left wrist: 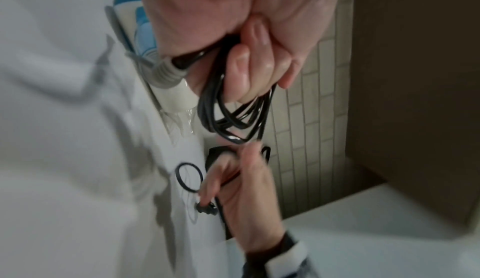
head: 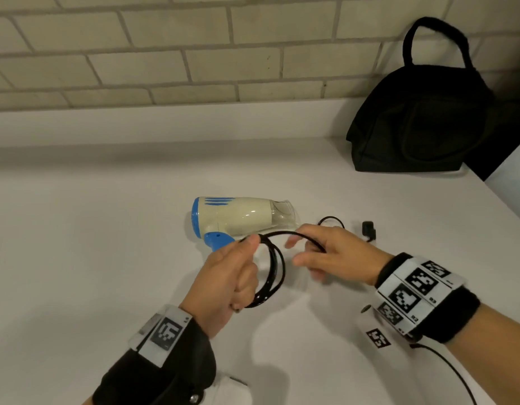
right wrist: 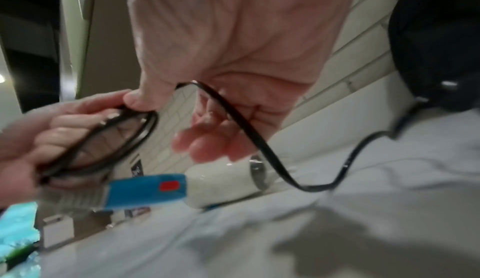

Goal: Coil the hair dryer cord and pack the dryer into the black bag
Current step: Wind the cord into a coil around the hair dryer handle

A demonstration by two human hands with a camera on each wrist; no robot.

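A cream and blue hair dryer (head: 241, 217) lies on its side on the white counter (head: 92, 258), nozzle pointing right. Just in front of it, my left hand (head: 238, 273) grips several loops of its black cord (head: 275, 270); the left wrist view shows my fingers (left wrist: 246, 70) curled round the coil (left wrist: 233, 113). My right hand (head: 311, 252) holds the loose strand (right wrist: 259, 138), which runs from under the thumb across the palm and down to the counter. The plug (head: 368, 229) lies on the counter right of that hand. The black bag (head: 422, 121) stands at the back right.
A tiled wall (head: 194, 54) and a low white ledge (head: 165, 124) close off the back. The counter's edge (head: 510, 200) runs diagonally just right of the bag. A thin black cable (head: 451, 369) trails from my right wrist band.
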